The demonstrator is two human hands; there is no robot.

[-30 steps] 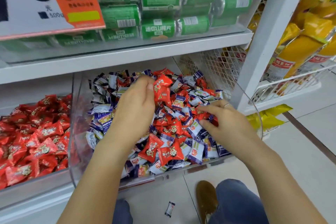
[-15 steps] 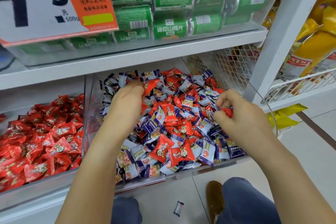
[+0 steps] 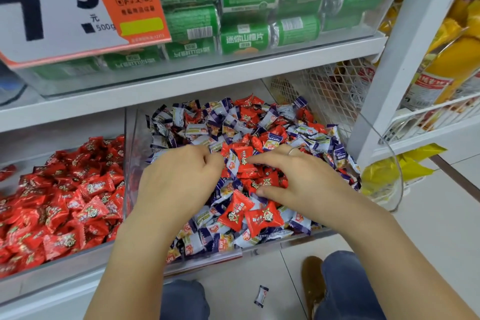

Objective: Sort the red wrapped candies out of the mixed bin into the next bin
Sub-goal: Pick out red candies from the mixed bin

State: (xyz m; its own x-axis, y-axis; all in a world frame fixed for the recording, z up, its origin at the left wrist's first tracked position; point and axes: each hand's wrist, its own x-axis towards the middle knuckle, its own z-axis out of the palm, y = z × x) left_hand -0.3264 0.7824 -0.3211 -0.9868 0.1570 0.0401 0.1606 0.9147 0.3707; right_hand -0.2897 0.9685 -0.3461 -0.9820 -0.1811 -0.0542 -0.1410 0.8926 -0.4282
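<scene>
The clear mixed bin (image 3: 127, 163) holds a heap of purple-and-white candies (image 3: 197, 128) with red wrapped candies (image 3: 263, 217) scattered among them. Left of it, the neighbouring bin (image 3: 52, 271) is filled with red candies (image 3: 85, 202) only. Both hands are down in the middle of the mixed heap. My left hand (image 3: 179, 182) is curled shut, and red wrappers poke out at its fingertips. My right hand (image 3: 298, 182) lies spread over the pile, its index finger touching red candies close to the left hand and its thumb apart below.
Green cans (image 3: 246, 8) fill the shelf above, behind a price sign (image 3: 65, 8). White mesh (image 3: 324, 91) and a white post (image 3: 389, 60) stand to the right, with yellow bags (image 3: 454, 47) beyond. One candy (image 3: 261, 296) lies on the floor by my shoe (image 3: 311, 283).
My right hand has dropped from a raised pinch on a red candy to lie spread on the pile, reaching left. My left hand moved down and right toward it.
</scene>
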